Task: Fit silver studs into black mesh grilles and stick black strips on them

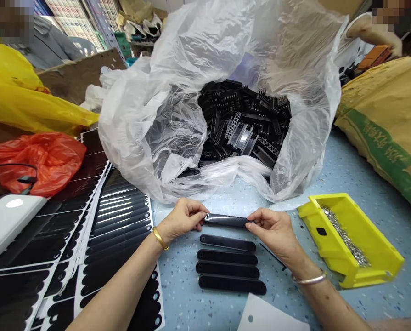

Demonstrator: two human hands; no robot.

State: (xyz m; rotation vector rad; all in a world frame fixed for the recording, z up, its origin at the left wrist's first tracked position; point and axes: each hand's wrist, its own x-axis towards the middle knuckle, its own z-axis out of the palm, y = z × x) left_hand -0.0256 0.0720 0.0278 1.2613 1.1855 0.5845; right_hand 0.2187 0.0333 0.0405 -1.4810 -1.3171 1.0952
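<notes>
Head view: left hand [182, 219] and right hand [272, 230] each pinch one end of a black strip [226, 220], its long axis running crosswise between them, over the table [191, 299]. Four like strips [228, 262] lie parallel, nearer the body. Beyond the hands a clear bag [139, 124] holds black parts [246, 119]. Right of the right hand, a yellow bin [370, 239] holds small metal pieces [343, 236].

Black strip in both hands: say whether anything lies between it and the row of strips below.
Nothing visible does. The left hand and right hand pinch the black strip by its ends; only bare table separates it from the row of strips. A thin black rod lies off to the right.
</notes>
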